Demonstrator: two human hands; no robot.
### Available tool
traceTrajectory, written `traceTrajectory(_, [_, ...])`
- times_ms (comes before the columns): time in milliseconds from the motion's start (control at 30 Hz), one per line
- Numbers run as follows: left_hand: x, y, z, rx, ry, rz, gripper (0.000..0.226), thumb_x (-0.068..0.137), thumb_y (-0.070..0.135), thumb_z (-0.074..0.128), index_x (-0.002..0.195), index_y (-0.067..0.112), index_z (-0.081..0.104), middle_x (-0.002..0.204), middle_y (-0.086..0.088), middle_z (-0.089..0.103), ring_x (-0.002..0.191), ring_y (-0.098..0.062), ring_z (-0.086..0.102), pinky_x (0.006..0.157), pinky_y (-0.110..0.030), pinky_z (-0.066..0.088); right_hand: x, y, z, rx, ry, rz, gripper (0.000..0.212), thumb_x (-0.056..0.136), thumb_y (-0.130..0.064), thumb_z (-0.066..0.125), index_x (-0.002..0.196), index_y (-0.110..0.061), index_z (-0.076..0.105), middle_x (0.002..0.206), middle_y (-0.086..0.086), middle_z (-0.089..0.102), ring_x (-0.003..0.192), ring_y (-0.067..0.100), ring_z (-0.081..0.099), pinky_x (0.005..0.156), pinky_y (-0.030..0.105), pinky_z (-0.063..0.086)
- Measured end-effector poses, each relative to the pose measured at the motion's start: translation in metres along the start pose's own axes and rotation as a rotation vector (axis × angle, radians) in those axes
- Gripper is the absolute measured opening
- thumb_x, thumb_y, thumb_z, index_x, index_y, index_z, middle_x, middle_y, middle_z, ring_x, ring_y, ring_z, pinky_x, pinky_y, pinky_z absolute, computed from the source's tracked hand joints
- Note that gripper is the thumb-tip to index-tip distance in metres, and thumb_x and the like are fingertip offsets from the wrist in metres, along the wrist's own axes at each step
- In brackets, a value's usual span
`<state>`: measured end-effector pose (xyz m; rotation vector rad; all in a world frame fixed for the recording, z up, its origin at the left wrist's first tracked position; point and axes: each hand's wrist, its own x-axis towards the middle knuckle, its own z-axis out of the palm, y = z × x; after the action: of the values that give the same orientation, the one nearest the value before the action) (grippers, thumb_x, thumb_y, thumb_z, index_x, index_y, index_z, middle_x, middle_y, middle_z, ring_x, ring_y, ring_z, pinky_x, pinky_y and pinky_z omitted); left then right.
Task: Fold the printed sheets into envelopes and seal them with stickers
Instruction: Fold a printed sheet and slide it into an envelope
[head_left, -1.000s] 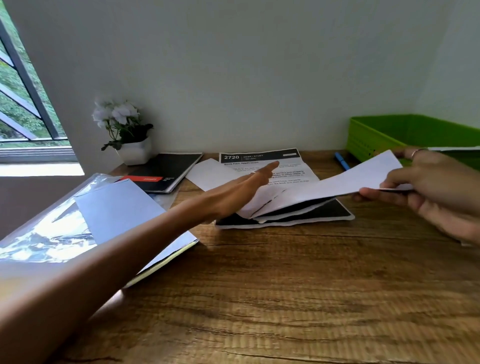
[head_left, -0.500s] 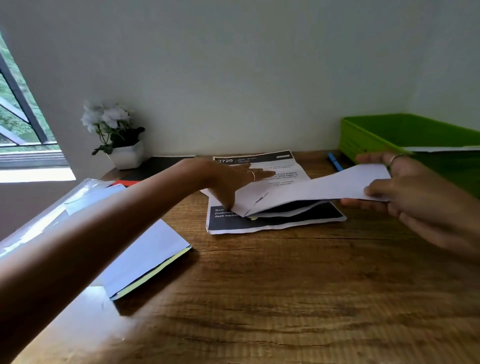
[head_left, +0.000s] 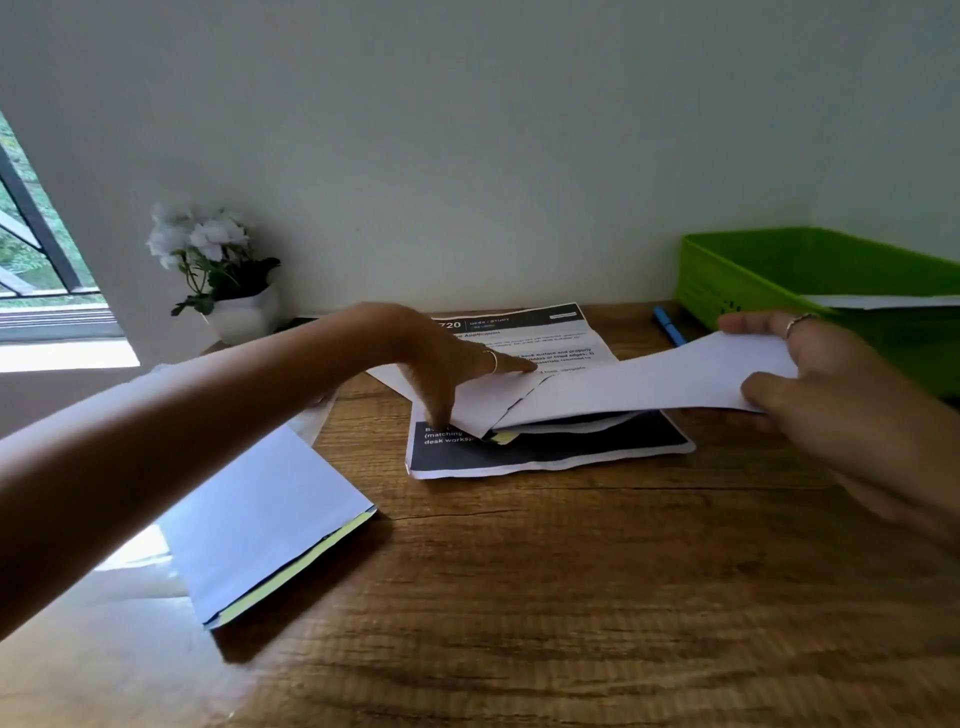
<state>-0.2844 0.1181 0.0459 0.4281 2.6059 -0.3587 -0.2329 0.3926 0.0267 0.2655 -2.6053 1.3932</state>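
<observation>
Folded sheet (head_left: 644, 382) spans both hands: right hand (head_left: 831, 384) pinching, left hand (head_left: 457, 374) pressing.

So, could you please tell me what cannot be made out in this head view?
- Body text of the printed sheet: too small and blurred; the left hand covers part.
- Green tray contents: cut off by the right edge.
- Pen: lower end hidden by the lifted white sheet.
- Stickers: none visible.

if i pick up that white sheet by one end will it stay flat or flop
Probably flop: the white sheet already bows between the left hand and right hand. Likely light, since fingertips lift it. It may slide on the printed sheets beneath.
</observation>
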Motion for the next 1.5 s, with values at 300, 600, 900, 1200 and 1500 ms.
traceTrajectory(300, [0.001, -0.001, -0.006, -0.078, 0.072, 0.018, 0.107, 0.076, 0.020, 0.075, 0.148, 0.033, -0.003, 0.158, 0.001, 0.009, 0.144, -0.020, 0.009, 0.116, -0.045, 0.016, -0.004, -0.002, 0.008, 0.030, 0.005, -0.040, 0.049, 0.092, 0.000, 0.047, 0.133, -0.027, 0.044, 0.118, 0.000, 0.042, 0.100, 0.016, 0.046, 0.086, 0.027, 0.044])
traceTrajectory(600, [0.010, -0.005, 0.026, -0.470, 0.266, 0.071, 0.054, 0.096, 0.051, 0.024, 0.147, 0.037, 0.012, 0.156, 0.011, 0.011, 0.143, -0.012, 0.012, 0.116, -0.029, 0.004, -0.012, -0.014, 0.002, 0.131, -0.642, -0.087, 0.069, 0.057, -0.060, 0.063, 0.123, -0.051, 0.046, 0.110, 0.002, 0.067, 0.091, 0.007, 0.070, 0.084, 0.030, 0.056])
traceTrajectory(900, [0.009, -0.008, 0.050, -0.410, 0.317, 0.138, 0.120, 0.041, 0.100, 0.023, 0.144, 0.046, -0.008, 0.158, 0.011, -0.002, 0.143, -0.010, 0.004, 0.113, -0.034, 0.003, -0.003, -0.010, 0.014, 0.537, -0.653, 0.001, 0.063, 0.065, -0.011, 0.067, 0.125, -0.027, 0.054, 0.103, 0.006, 0.073, 0.100, 0.014, 0.068, 0.083, 0.021, 0.053])
traceTrajectory(1200, [0.012, -0.015, 0.028, -0.443, 0.272, 0.203, 0.124, 0.049, 0.082, 0.061, 0.145, 0.043, -0.008, 0.158, 0.012, -0.001, 0.140, -0.007, 0.007, 0.113, -0.029, 0.007, 0.008, -0.007, 0.018, 0.943, -0.572, 0.142, 0.057, 0.065, -0.001, 0.061, 0.121, -0.010, 0.058, 0.109, 0.014, 0.070, 0.100, 0.021, 0.068, 0.068, 0.021, 0.057])
traceTrajectory(1500, [0.027, -0.012, 0.021, -0.287, 0.399, 0.172, 0.105, 0.062, 0.069, 0.060, 0.147, 0.035, 0.010, 0.155, 0.005, 0.017, 0.140, -0.016, 0.018, 0.113, -0.033, 0.014, 0.007, 0.000, 0.018, 0.825, -0.579, 0.194, 0.055, 0.070, 0.000, 0.057, 0.123, -0.012, 0.056, 0.111, 0.016, 0.069, 0.097, 0.023, 0.069, 0.072, 0.028, 0.059])
